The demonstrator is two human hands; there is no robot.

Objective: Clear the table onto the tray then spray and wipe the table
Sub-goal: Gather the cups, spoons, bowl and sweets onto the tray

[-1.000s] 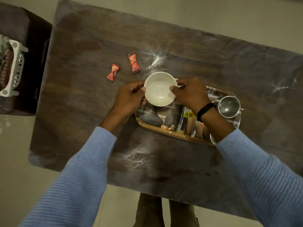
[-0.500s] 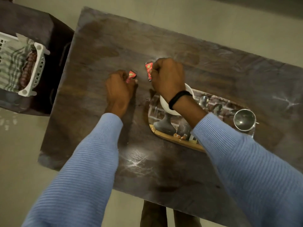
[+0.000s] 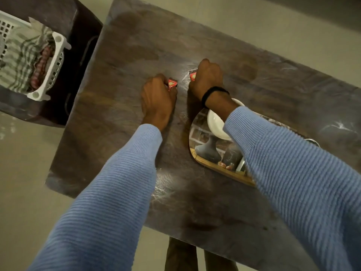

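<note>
On the worktop (image 3: pixel 121 106), far half: both hands were down on the dark wood-grain surface, side by side, a narrow strip of bare top between them.
Left hand (image 3: pixel 158 96): clenched around a red sachet (image 3: pixel 172 83), whose end stuck out past the fingers.
Right hand (image 3: pixel 208 79): closed on a second red sachet (image 3: pixel 193 75), only its corner showing at the knuckles; a black band sat on that wrist.
Edges: the worktop's left edge ran just beside a darker side unit (image 3: pixel 78 36); its near edge crossed under the blue sleeves, with pale floor (image 3: pixel 23 182) beyond on the near and far sides.
Open room: the stretch left of the left hand out to the edge was bare, as was the far strip beyond both hands; the near middle was bare too, marked with pale smears.
Tray (image 3: pixel 218 167): lay near the right of the hands, under the right forearm, with a wooden rim and a printed, glossy base.
Tray contents: a white bowl (image 3: pixel 214 124) stood on its far end, partly hidden by the sleeve; the rest was blurred or covered.
Basket (image 3: pixel 52 75): white, slotted plastic, set on the side unit well apart from the hands.
Basket contents: a striped green-and-white cloth (image 3: pixel 21 63) and something reddish I could not make out.
</note>
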